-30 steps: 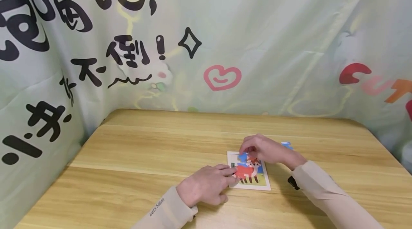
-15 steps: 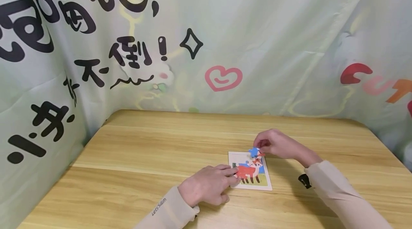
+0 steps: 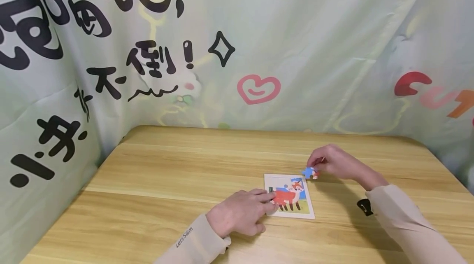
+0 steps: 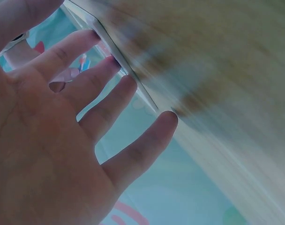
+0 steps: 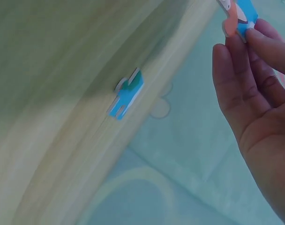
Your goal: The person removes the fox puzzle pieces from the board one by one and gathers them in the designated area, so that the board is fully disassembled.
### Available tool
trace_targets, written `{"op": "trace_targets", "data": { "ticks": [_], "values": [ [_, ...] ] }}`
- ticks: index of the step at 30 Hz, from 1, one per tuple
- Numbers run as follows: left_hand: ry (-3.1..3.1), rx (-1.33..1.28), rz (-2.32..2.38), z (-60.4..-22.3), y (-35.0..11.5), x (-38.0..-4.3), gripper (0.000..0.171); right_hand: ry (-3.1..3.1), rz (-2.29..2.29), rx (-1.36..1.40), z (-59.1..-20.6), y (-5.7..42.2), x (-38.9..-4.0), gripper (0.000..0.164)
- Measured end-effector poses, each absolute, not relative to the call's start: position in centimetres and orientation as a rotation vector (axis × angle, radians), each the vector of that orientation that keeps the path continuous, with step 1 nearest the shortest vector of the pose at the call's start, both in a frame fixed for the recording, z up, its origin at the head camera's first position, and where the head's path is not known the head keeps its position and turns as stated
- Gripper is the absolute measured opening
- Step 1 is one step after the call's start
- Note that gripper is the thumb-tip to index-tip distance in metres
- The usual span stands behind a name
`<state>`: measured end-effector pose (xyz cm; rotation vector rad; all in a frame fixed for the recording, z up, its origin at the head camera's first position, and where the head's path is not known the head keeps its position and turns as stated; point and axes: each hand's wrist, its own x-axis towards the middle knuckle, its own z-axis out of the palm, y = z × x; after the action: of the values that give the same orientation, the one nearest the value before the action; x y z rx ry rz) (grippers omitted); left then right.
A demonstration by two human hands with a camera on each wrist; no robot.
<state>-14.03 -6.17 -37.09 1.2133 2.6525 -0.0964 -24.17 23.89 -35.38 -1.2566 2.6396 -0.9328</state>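
Observation:
A white-bordered picture puzzle (image 3: 310,216) showing a red deer-like animal lies on the table. My left hand (image 3: 240,212) rests on its left edge with fingers extended; in the left wrist view, the fingertips (image 4: 128,83) touch the board's edge. Just beyond the board's far right corner, my right hand (image 3: 338,163) pinches a blue, red and white puzzle piece (image 3: 308,173) between thumb and fingers. That piece (image 5: 230,23) appears at the top of the right wrist view. A second, blue and green puzzle piece (image 5: 128,96) lies on the wood there; in the head view the right hand hides it.
The wooden table (image 3: 177,165) extends around the board on all sides. A pale printed curtain (image 3: 296,50) hangs behind its far edge and along the left. Something black (image 3: 365,206) shows at my right cuff.
My right hand lifts the pinched piece off the upper part of the puzzle and carries it right, past the board's corner. My left hand stays on the board's left edge.

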Motion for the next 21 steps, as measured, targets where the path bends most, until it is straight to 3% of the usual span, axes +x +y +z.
{"op": "trace_targets", "data": {
  "ticks": [10,21],
  "values": [
    [2.667,1.215,-0.133,-37.0,-6.1,-13.9,0.054,2.751,-0.856,-1.112,-35.1,26.0,-24.0,0.022],
    [2.666,1.214,-0.120,-37.1,-6.1,-14.0,0.055,2.868,-0.801,-1.159,-36.0,29.5,-24.7,0.026]
  ]
}}
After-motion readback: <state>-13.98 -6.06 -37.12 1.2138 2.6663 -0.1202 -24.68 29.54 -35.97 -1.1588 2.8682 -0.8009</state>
